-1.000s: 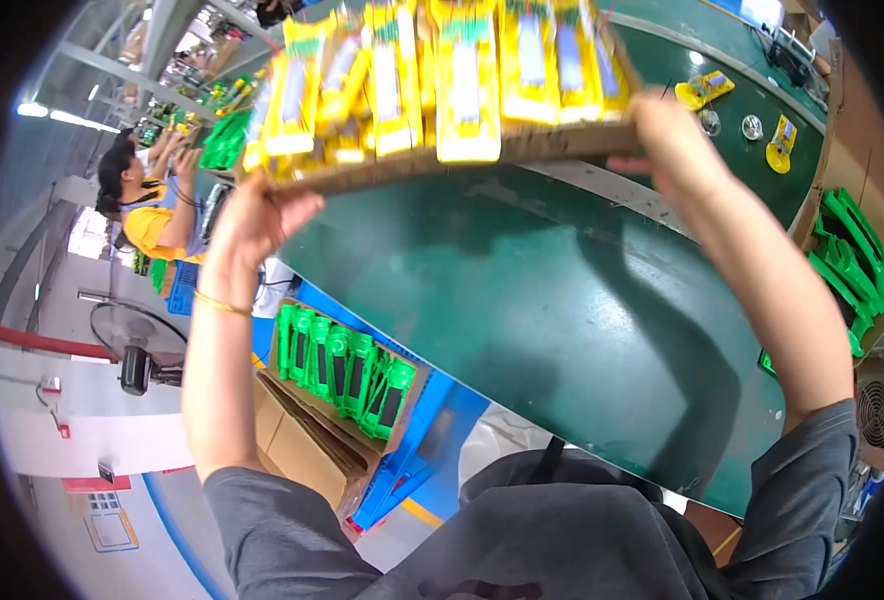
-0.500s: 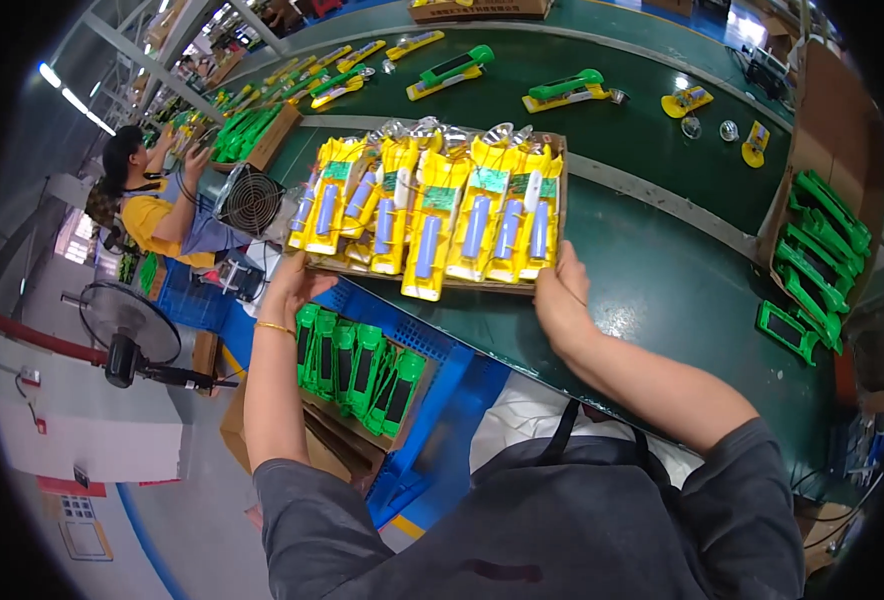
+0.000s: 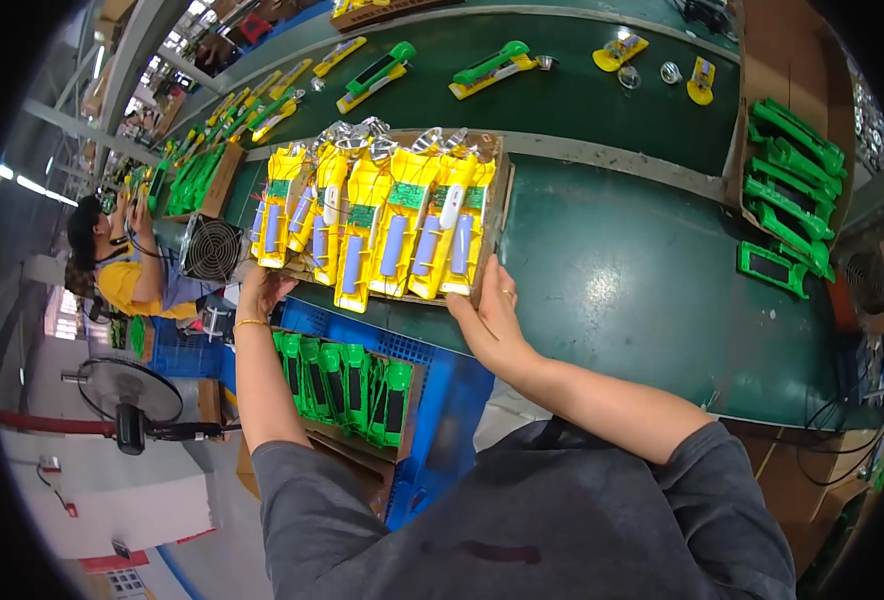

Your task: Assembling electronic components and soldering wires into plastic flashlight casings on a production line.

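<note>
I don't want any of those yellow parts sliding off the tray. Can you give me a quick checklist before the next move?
1. Left hand grips the cardboard tray at its left end: ok.
2. Right hand holds the tray's near right corner: ok.
3. Tray fully resting on the green table: cannot tell; its near edge seems to overhang.
4. Yellow parts lying inside the tray: ok, though overlapping.
5. Table to the right of the tray is bare: ok.
</note>
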Demonstrator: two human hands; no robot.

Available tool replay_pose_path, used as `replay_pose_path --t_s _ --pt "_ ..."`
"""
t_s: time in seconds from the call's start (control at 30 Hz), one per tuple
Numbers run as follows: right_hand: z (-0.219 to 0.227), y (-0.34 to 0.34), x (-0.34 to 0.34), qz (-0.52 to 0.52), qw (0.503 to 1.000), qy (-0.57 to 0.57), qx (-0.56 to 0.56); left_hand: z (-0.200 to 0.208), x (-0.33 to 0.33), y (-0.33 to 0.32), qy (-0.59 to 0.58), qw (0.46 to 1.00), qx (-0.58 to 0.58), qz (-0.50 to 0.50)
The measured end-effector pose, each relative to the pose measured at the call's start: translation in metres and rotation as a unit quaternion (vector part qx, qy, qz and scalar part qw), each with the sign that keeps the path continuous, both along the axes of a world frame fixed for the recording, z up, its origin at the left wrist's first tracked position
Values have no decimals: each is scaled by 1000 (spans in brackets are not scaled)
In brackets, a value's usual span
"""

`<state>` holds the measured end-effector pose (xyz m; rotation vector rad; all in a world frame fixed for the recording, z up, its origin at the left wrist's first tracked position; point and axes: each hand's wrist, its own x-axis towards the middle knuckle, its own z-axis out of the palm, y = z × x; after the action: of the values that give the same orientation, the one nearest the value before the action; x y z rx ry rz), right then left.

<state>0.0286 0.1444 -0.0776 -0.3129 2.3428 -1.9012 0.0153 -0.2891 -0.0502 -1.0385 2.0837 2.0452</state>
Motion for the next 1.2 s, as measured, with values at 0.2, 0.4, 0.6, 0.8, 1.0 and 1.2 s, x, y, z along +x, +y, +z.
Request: replay_pose_path --t_s 0.2,0.4,0.6,0.8,1.0,1.2 --pt "29 109 23 54 973 -104 -198 -8 20 7 72 960 -195 190" --pt "22 299 91 -184 954 -140 -193 59 74 339 324 728 -604 14" --pt "6 427 151 -394 869 -34 -297 33 -25 303 192 585 -786 51" --pt "9 459 104 -373 852 -15 -367 23 -4 137 49 851 -512 -105" --pt "31 508 107 -501 756 46 -419 30 -32 166 -7 662 -740 -121" --pt "32 532 84 -516 701 181 -458 108 -11 224 169 692 -683 -163"
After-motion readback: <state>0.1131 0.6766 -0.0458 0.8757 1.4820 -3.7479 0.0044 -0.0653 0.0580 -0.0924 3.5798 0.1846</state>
